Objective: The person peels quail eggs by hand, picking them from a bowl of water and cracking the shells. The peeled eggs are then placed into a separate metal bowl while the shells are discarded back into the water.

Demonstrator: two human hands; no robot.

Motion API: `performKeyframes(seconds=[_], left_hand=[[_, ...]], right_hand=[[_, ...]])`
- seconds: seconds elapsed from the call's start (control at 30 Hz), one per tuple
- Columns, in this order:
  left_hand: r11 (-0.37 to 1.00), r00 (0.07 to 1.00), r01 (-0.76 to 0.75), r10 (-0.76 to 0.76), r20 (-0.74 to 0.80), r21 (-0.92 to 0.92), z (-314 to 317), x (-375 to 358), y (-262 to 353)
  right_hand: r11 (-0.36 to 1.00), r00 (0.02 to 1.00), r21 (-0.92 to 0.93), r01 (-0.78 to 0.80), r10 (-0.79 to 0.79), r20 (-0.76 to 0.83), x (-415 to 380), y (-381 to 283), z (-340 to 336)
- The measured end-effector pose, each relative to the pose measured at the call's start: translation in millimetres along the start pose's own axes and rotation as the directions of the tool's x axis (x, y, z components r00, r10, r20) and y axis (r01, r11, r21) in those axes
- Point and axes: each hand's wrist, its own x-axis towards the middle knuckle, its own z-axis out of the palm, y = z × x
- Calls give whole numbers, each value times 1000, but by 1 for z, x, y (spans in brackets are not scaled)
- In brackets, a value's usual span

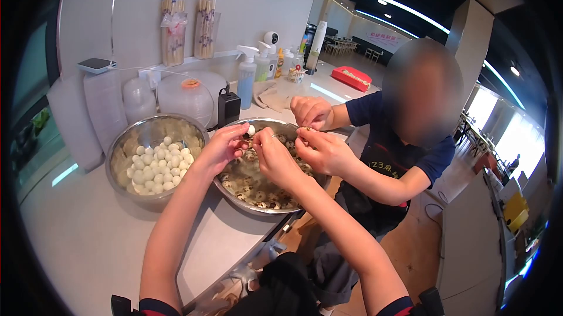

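My left hand (224, 147) is closed on a small quail egg (251, 130), its white, peeled-looking end showing between the fingertips. Just beside it, my right hand (274, 156) has its fingers pinched together; whatever they hold is hidden. Both hands are over a steel bowl (253, 208) of water and speckled quail eggs (253, 191). To the left, a second steel bowl (124, 143) holds many peeled white quail eggs (155, 169). Across the right bowl, another person's hands (324, 150) pinch a small speckled piece, likely an egg or shell.
A co-worker in a dark shirt (375, 134) stands right of the counter. Behind the bowls are a black power adapter (229, 108), a spray bottle (246, 78), a cloth (272, 98), and a large translucent container (186, 98). A red tray (351, 78) lies farther back.
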Motion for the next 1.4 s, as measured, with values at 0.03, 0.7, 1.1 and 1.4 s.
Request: performKeyframes(seconds=[0.03,0.7,1.1,1.4], left_hand=[[1000,1000,1,-1,-2,3,0,0,1],[995,992,-92,89,84,33,3,1,-2],[998,990,-35,28,141,53,6,-2,1],[998,996,-34,29,87,57,7,-2,1]], right_hand=[[1000,1000,-15,2,-1,6,-1,0,1],[998,974,-29,48,-53,-219,6,-4,-8],[999,945,14,-45,47,-324,7,3,-7],[999,971,29,45,-37,-234,7,-2,-10]])
